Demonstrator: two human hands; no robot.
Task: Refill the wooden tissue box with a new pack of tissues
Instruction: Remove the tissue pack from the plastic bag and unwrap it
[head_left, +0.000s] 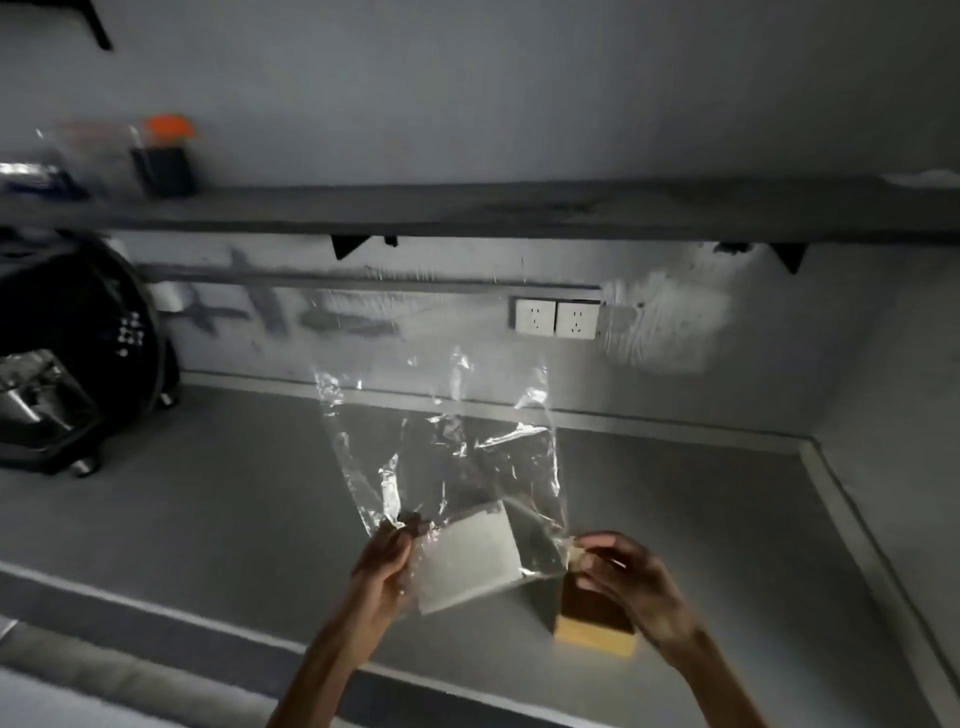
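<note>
The left hand (387, 551) is pinching one lower corner of a clear plastic bag (447, 457), and the right hand (631, 577) is pinching the opposite corner, both closed on the film. Between them a white pack of tissues (467, 558) is lying tilted inside the bag, which is rising crumpled above the hands. The wooden tissue box (595, 621) is standing on the grey counter (208, 519), just beneath the right hand; whether its top is open cannot be told in the dim light. The step in hand appears to be unwrapping the pack. The next move calls for freeing the pack from the film and bringing it to the box.
</note>
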